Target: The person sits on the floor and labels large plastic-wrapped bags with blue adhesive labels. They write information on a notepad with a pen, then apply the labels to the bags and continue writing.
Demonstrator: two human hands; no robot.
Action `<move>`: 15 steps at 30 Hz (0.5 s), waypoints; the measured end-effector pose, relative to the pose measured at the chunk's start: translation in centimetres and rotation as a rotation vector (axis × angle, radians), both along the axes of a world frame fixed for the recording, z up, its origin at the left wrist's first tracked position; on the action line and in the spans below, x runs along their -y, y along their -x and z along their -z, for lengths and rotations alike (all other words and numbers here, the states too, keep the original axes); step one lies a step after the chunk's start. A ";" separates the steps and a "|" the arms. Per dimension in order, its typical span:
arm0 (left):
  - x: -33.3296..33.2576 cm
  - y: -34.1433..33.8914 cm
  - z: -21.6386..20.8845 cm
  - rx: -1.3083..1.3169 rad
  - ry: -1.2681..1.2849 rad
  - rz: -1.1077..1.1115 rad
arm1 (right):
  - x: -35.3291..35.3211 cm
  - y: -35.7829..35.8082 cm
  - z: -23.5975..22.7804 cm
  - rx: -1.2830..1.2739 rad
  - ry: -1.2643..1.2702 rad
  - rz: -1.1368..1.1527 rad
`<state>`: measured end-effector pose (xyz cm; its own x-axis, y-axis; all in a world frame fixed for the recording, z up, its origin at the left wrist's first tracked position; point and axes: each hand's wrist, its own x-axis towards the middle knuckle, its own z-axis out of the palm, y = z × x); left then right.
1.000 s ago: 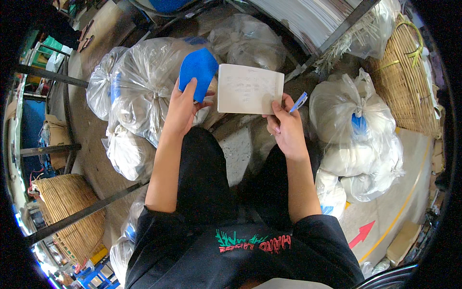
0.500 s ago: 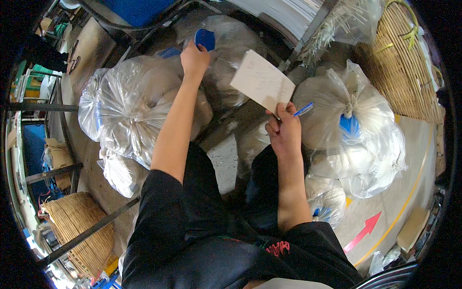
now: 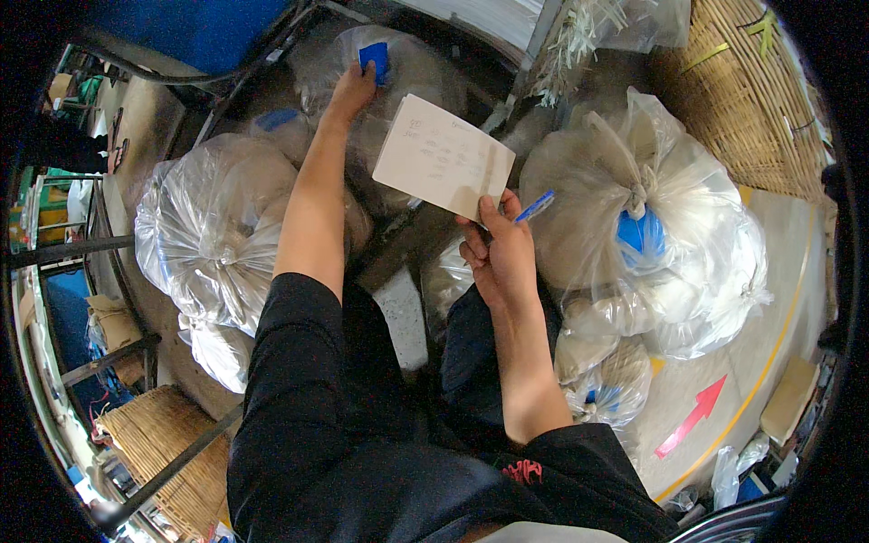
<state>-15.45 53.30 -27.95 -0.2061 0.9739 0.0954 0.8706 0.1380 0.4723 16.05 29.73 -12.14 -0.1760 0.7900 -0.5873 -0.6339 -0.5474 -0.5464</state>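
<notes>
Blue flat-looking piece, squarish, pinched in your L hand, just past the fingertips, far side from you; R hand's well apart. Clear crinkly plastic bag behind it, contact can't tell. Your R hand grips pale paper notepad at lower-R corner, long axis slanting down to R, + slim blue pen.

Notepad: whitish, oblong, its upward face bearing faint handwritten columns (too pale to make out), turned clockwise so that the far edge slopes down rightward; held near its lower right corner in the right hand. Pen: blue, slender, slanting up and right from that hand. Blue piece: angular, gripped at its lower left in the left hand.
</notes>
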 end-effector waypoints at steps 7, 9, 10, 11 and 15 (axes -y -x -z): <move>1.1 -2.0 -0.2 -0.227 0.148 0.015 | -0.2 0.1 0.1 0.016 -0.022 0.005; 2.5 -3.0 -3.6 -0.164 0.146 -0.046 | -0.1 0.3 0.1 0.022 -0.029 0.008; 3.0 -2.8 -4.4 -0.143 0.108 -0.047 | -0.1 0.4 0.0 0.021 -0.027 0.000; 3.6 -2.3 -5.3 -0.126 0.069 -0.055 | 0.0 0.6 -0.3 0.017 -0.027 -0.015; 4.9 -2.5 -8.6 -0.324 0.023 -0.095 | 0.1 0.8 -0.2 0.027 -0.038 -0.015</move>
